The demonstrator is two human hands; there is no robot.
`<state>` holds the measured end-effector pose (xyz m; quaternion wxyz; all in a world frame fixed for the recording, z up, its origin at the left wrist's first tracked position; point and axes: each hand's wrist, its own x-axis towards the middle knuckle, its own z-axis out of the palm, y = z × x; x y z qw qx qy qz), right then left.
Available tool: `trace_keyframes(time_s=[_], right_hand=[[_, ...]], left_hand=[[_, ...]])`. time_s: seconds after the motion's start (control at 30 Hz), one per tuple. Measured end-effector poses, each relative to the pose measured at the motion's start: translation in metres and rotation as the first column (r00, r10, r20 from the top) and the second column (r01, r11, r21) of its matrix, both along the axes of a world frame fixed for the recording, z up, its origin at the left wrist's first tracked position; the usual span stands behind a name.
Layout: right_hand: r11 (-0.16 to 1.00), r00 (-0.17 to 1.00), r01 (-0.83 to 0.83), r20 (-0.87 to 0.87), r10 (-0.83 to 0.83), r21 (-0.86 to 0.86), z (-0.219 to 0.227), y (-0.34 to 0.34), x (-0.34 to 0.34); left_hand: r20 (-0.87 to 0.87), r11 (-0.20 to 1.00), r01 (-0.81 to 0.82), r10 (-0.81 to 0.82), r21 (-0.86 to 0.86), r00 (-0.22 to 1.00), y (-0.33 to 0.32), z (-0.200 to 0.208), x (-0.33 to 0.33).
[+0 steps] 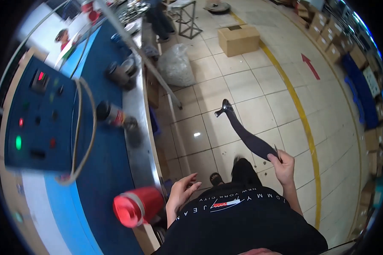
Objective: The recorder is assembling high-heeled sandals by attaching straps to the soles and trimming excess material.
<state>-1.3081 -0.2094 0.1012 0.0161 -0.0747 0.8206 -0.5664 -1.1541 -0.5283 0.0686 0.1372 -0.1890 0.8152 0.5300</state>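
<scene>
My right hand (284, 166) grips the top end of a long, dark, high-heeled boot (249, 138), fingers closed around its shaft. The boot stretches away to the left over the tiled floor, with its glossy foot and heel at the far end. Near the bench's metal edge (147, 144), my left hand (182, 194) is empty, its fingers slightly bent and apart. Beside that hand is a red cylindrical container (140, 206) with a pale band. I cannot tell whether the boot touches the floor.
On the left, a blue-topped bench (106, 170) carries dark cans (112, 115) and a control panel (38, 123) with a looped cable. A slanting pole (147, 61) crosses its far end. Ahead are a translucent bag (177, 67) and a cardboard box (239, 41). Stacked cartons line the right.
</scene>
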Motion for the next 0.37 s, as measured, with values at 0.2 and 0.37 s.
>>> trace_keyframes(time_s=[0.2,0.37], right_hand=[[0.997,1.0,-0.012,-0.023,0.01,-0.075,-0.019,-0.045,-0.168],[0.995,0.987,-0.089,-0.137,0.083,-0.038,-0.025,-0.089,-0.333]], left_hand=[[0.12,0.937,-0.267,0.245,0.224,0.962,-0.077,-0.116,-0.145],[0.383,0.936,0.099,0.04,-0.337,0.923,-0.168,-0.27,-0.125]])
